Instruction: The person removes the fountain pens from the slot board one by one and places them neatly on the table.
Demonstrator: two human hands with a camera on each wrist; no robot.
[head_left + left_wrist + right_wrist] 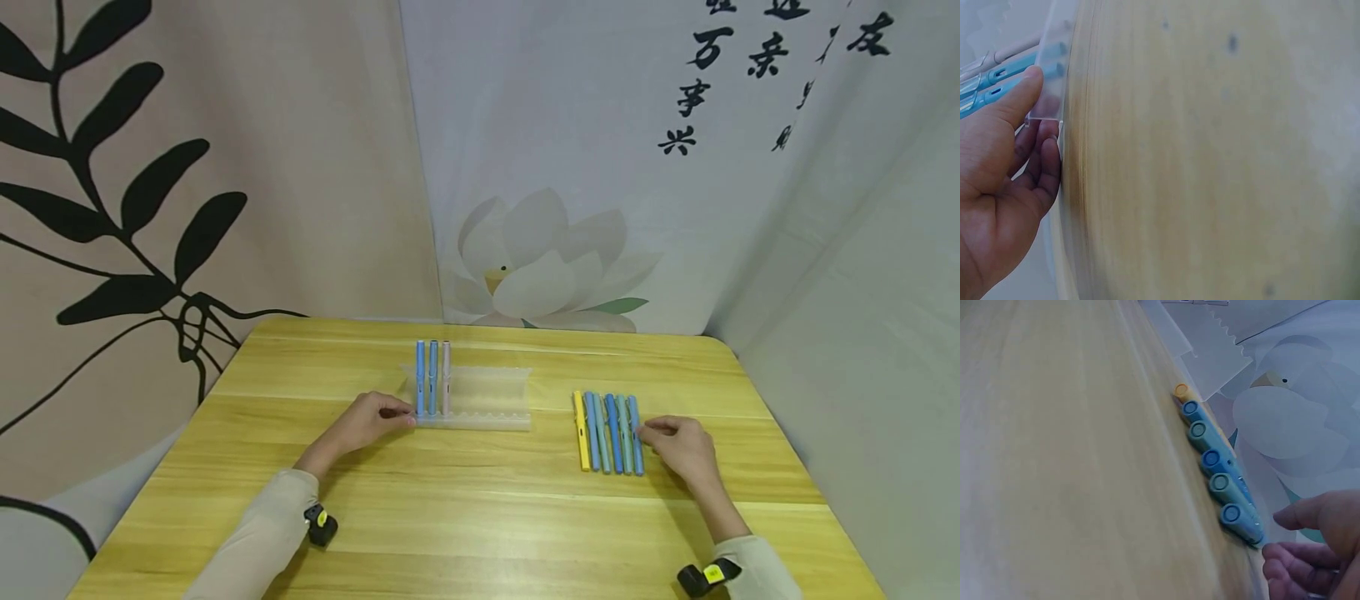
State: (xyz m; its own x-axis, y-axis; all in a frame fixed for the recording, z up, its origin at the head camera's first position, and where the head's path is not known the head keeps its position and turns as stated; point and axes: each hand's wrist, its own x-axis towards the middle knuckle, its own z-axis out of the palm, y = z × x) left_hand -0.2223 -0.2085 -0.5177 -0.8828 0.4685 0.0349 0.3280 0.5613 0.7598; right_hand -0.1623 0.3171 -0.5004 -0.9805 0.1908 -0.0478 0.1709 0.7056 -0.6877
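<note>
A clear plastic pen rack (480, 423) stands on the table with three pens upright at its left end: a blue pen (420, 379), another blue pen (432, 379) and a pale pinkish pen (446, 379). My left hand (372, 423) pinches the rack's left end; the left wrist view shows the thumb (1030, 87) on its clear wall. To the right, several pens lie side by side, from a yellow pen (581, 432) to a blue pen (636, 436) at the right end. My right hand (681, 446) is at that blue pen, thumb (1300, 512) and fingers parted.
The wooden table (465, 517) reaches back to a curtain (555, 100) with a printed lotus and writing. A second curtain (315, 167) with black leaves hangs on the left. Each wrist wears a small black camera (321, 525).
</note>
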